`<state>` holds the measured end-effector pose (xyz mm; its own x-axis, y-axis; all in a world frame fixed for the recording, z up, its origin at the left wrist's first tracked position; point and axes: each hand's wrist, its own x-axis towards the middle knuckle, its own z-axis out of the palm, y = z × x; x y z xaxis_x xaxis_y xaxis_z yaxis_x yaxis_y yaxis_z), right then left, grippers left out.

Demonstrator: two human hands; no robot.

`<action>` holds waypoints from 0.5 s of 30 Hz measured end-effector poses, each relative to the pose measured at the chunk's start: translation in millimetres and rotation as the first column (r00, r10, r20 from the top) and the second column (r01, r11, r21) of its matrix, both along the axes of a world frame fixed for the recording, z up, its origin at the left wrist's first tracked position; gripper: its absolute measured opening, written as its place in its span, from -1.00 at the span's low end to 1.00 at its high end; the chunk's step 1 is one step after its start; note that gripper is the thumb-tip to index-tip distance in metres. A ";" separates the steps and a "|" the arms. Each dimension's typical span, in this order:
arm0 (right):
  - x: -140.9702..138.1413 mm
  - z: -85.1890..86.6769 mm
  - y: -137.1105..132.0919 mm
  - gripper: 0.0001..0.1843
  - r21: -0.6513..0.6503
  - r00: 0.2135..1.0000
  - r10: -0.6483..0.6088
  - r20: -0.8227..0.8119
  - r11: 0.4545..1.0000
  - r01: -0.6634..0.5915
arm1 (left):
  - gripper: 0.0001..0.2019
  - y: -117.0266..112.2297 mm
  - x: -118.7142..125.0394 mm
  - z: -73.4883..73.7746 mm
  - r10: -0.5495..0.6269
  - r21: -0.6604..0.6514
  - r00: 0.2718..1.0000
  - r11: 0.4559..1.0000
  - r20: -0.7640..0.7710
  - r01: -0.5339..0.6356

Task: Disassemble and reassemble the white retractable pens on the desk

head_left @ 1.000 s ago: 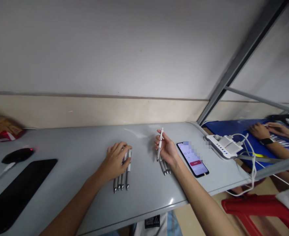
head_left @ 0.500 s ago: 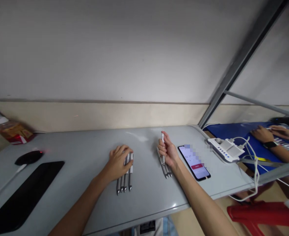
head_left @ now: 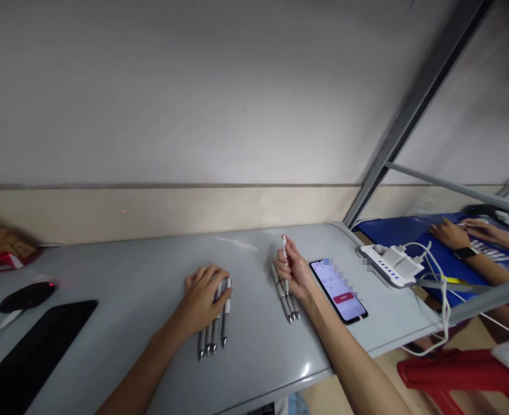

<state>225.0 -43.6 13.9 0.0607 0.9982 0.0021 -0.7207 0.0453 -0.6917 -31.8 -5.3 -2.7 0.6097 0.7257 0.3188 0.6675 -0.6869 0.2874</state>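
Observation:
My left hand [head_left: 206, 293] rests palm down across several grey-and-white click pens [head_left: 208, 340], which lie side by side pointing towards me. Its fingers stretch over their upper ends and hide them. The rightmost pen [head_left: 225, 325] lies slightly apart from the others, close to my thumb. My right hand [head_left: 295, 271] is wrapped around one pen [head_left: 285, 245], held nearly upright with its white top end showing by the thumb. Beneath and beside that hand, several similar pens [head_left: 282, 294] lie on the grey desk [head_left: 254, 357], partly hidden by it.
Right of my right hand lies a lit phone [head_left: 340, 294], then a power strip [head_left: 388, 268] with plugs and white cables. A black pad [head_left: 38, 357], a black disc [head_left: 27, 297] and a packaged item [head_left: 7, 248] are at left. Beyond the metal frame, another person's hands [head_left: 451, 235] work.
The camera view has shifted, so the desk items appear further left and a little lower. Both hands keep nearly the same pose, with the same pen in my right hand.

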 end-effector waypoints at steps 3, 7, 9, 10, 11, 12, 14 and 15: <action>4.7 4.7 -3.1 -0.59 -0.011 0.987 -0.044 0.156 0.999 0.047 | -0.78 0.2 -1.3 0.5 -0.008 0.002 1.000 1.000 0.020 0.008; 13.7 5.5 -4.1 -0.60 -0.036 0.875 -0.175 0.452 0.976 0.213 | -0.78 -0.7 -2.5 2.3 -0.038 0.025 0.999 0.999 0.033 0.037; 19.6 2.6 -3.3 -0.64 -0.018 0.746 -0.252 0.617 0.943 0.333 | -0.79 -1.7 -2.1 3.4 -0.056 0.027 0.998 0.998 0.021 0.055; 22.7 0.7 -3.1 -0.66 0.007 0.657 -0.285 0.698 0.920 0.392 | -0.80 -2.3 -1.6 4.0 -0.067 0.024 0.998 0.997 0.013 0.067; 25.6 -1.3 -3.2 -0.68 0.045 0.550 -0.308 0.776 0.898 0.439 | -0.81 -2.9 -1.0 4.5 -0.079 0.022 0.997 0.997 0.006 0.079; 28.2 -3.2 -3.6 -0.70 0.088 0.427 -0.316 0.847 0.876 0.474 | -0.81 -3.5 -0.4 4.9 -0.091 0.020 0.996 0.996 -0.001 0.091; 31.7 -6.4 -5.4 -0.72 0.164 0.171 -0.285 0.943 0.847 0.505 | -0.82 -4.8 0.7 5.6 -0.110 0.016 0.994 0.994 -0.012 0.110; 32.7 -7.7 -6.6 -0.71 0.180 0.066 -0.245 0.967 0.845 0.503 | -0.83 -5.5 1.1 5.9 -0.115 0.017 0.993 0.993 -0.017 0.115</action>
